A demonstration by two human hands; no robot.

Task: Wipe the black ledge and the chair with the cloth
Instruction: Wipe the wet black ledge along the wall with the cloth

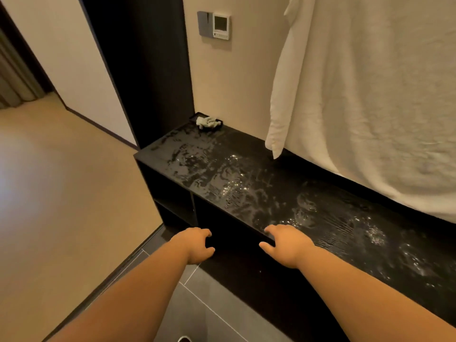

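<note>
The black ledge (pixel 246 178) runs from the far corner toward the lower right, its top streaked with wet smears and droplets. A crumpled pale cloth (pixel 207 122) lies in a small black tray at the ledge's far end, by the wall. My left hand (pixel 196 245) hovers in front of the ledge's face, fingers loosely curled, holding nothing. My right hand (pixel 286 244) is at the ledge's front edge with relaxed fingers over the rim, also holding nothing. No chair is in view.
A large white towel (pixel 370 95) hangs down the wall over the ledge's back right part. Open cubbies (pixel 172 201) sit under the ledge's left end. A wall control panel (pixel 220 25) is above. Beige floor spreads left; grey tiles lie below me.
</note>
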